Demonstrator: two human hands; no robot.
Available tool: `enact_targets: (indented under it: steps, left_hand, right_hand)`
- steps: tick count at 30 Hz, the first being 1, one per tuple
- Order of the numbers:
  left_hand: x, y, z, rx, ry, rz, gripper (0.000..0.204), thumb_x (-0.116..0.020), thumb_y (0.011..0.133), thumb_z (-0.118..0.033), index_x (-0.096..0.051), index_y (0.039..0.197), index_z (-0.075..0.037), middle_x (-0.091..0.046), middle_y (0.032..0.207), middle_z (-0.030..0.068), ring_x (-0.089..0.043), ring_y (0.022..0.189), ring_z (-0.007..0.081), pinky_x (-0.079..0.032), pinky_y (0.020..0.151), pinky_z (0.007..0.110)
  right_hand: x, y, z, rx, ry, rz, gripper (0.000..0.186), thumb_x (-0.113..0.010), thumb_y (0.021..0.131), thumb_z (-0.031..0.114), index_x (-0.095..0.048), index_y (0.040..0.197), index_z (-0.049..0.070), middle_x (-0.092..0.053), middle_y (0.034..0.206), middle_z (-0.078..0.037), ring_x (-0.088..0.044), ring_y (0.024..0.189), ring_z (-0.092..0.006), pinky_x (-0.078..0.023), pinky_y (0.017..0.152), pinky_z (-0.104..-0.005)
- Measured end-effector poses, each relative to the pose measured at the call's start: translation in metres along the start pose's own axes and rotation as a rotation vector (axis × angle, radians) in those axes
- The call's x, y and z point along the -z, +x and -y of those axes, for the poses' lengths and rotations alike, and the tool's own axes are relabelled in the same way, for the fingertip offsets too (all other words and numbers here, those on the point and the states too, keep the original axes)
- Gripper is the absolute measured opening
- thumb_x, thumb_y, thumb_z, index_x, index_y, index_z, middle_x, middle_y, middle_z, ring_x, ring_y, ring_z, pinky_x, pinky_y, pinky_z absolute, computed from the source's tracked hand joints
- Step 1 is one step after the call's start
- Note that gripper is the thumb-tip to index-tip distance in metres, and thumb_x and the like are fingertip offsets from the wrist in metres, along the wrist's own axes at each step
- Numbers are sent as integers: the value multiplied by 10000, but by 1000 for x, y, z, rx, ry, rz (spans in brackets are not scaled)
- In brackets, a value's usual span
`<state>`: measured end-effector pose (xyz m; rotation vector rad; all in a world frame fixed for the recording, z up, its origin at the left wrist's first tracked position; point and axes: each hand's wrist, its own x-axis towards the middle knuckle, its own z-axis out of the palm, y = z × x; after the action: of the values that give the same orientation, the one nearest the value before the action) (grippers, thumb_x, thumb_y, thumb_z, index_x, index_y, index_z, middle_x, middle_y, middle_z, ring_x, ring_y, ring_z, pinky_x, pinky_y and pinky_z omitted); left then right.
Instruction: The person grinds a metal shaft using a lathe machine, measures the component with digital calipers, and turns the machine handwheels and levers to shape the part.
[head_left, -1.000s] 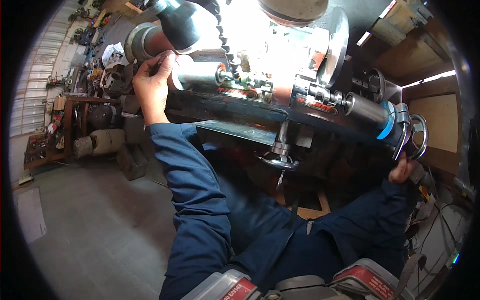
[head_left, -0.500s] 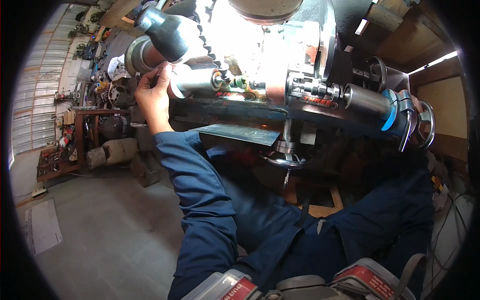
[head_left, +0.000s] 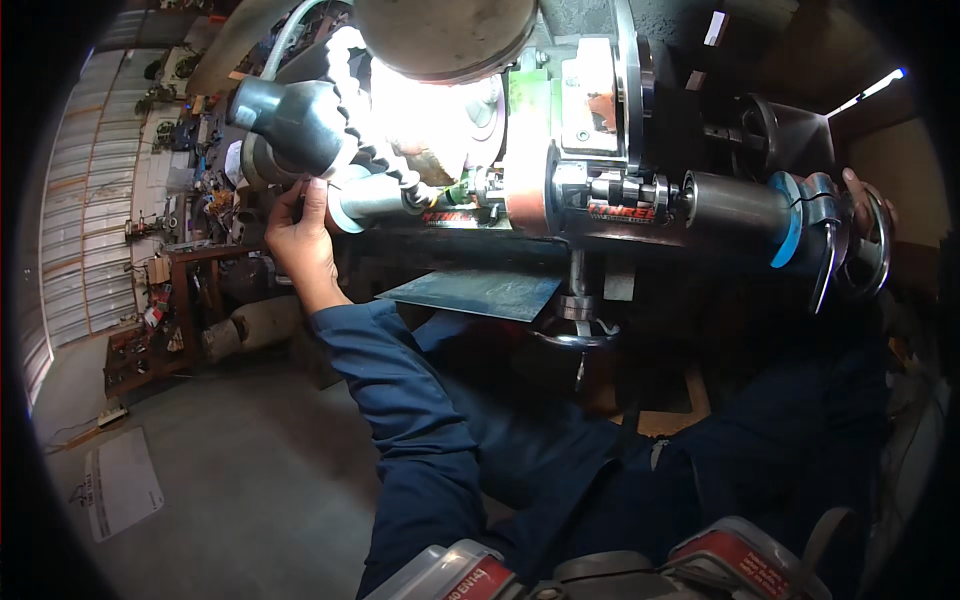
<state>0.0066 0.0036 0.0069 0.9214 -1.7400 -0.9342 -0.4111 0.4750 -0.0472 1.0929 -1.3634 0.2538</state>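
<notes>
My left hand point(head_left: 305, 245) is raised at the left end of a grinding-type machine, thumb and fingers pinched together beside a grey metal cylinder with a flange point(head_left: 372, 197). What the fingertips hold is hidden behind the black lamp head point(head_left: 290, 120). At the far right, my right hand point(head_left: 860, 195) is mostly covered by the chrome handwheel point(head_left: 880, 245), its fingers showing around the rim. Next to that wheel are a bent metal lever point(head_left: 828, 265) and a blue ring point(head_left: 787, 215) on a steel cylinder point(head_left: 735, 205). A lobed metal shaft point(head_left: 625, 190) spans the middle.
A large round housing point(head_left: 445, 35) overhangs the brightly lit centre. Below the bed, a flat metal plate point(head_left: 480, 292) juts toward me, with a second handwheel point(head_left: 578, 340) beside it. A cluttered workbench point(head_left: 190, 255) stands at the left. My respirator point(head_left: 600, 578) fills the lower edge.
The view has shifted and darkened. My right hand's fingers now show at the right handwheel, where they were not visible before. My left hand stays by the left cylinder, still pinched.
</notes>
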Motion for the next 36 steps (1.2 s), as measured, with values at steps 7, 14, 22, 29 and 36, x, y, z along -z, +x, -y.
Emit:
enact_targets:
  steps: [7, 14, 22, 29, 36]
  left_hand:
    - [6, 6, 12, 7, -13, -24, 300, -842, 779, -173, -680, 945, 18, -684, 952, 58, -594, 883, 134, -469, 849, 293]
    - [-3, 4, 0, 9, 6, -26, 311, -848, 775, -190, -675, 937, 12, -668, 950, 48, -582, 872, 131, -456, 841, 295]
    - [1, 5, 2, 2, 41, -22, 329, -852, 771, -213, -676, 938, 9, -667, 945, 44, -577, 884, 136, -453, 846, 299]
    - [8, 10, 10, -18, 30, -5, 319, -845, 779, -225, -685, 927, 8, -672, 946, 49, -579, 886, 142, -455, 854, 307]
    - [3, 6, 8, 5, -21, -22, 301, -845, 778, -206, -691, 918, 11, -684, 941, 62, -595, 878, 144, -469, 866, 311]
  right_hand:
    - [18, -11, 18, -133, 63, 156, 374, -509, 994, 234, -439, 1278, 1, -671, 1032, -164, -628, 849, -238, -469, 803, -368]
    - [66, -29, 27, -349, 160, 375, 409, -526, 991, 233, -445, 1295, -29, -633, 1094, -202, -624, 917, -277, -473, 845, -385]
    - [118, -41, 26, -535, 220, 598, 449, -545, 988, 232, -451, 1314, -63, -588, 1165, -245, -619, 993, -321, -478, 894, -405]
    - [97, 45, 37, -848, 290, 559, 440, -432, 1039, 292, -479, 1351, -14, -567, 1263, -243, -603, 1124, -350, -480, 937, -382]
    - [93, 65, 17, -930, 230, 858, 406, -377, 1052, 311, -514, 1376, 109, -626, 1245, -168, -623, 1142, -300, -497, 905, -349]
